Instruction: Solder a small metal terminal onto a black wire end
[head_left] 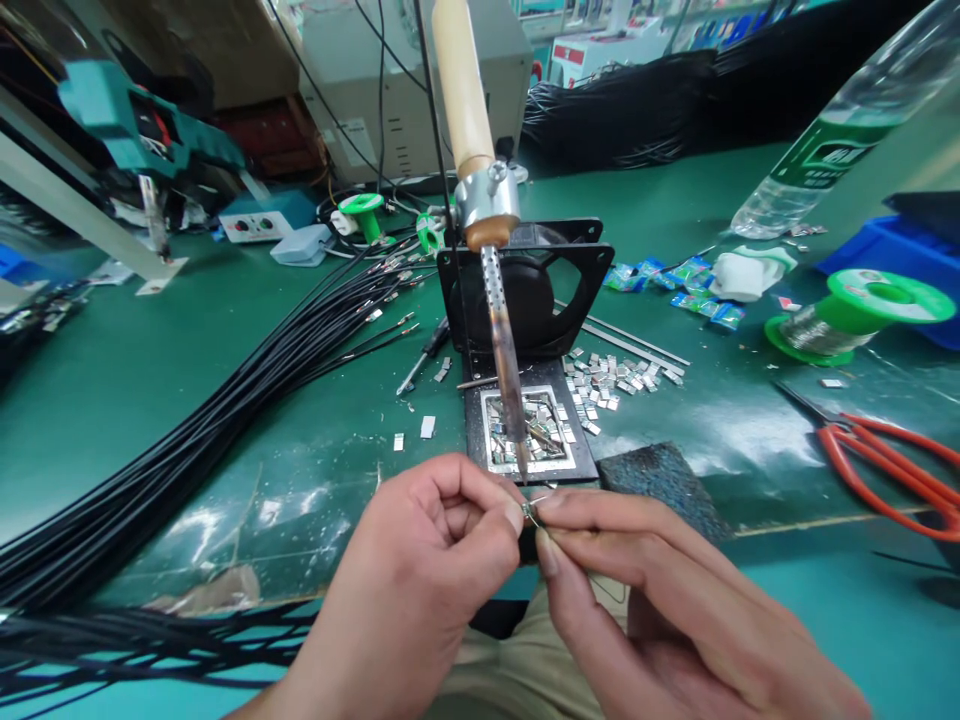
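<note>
Both hands meet at the near edge of the green table (225,330), just below the tip of the soldering iron (504,350), which hangs fixed in a stand with its wooden handle up and its burnt barrel pointing down.

The left hand (427,560) comes in from the lower left with the wrist low. Its fingers are curled into a loose fist, and the thumb and the forefinger press together on a small metal piece (529,512). The right hand (652,590) comes from the lower right, palm turned down, fingers long and nearly straight. Its thumb and forefinger close narrow on the same small piece from the other side, so the fingertips of both hands almost touch. A thin wire seems to run under the right fingers, but it is too small to tell more.

The piece is held in the air, just at the iron's tip and in front of the black tray (529,450) that holds many small metal plates.

A thick bundle of black cables (187,440) lies to the left. Red scissors (892,470) and a green spool of solder (855,320) lie to the right, well apart from the hands.
</note>
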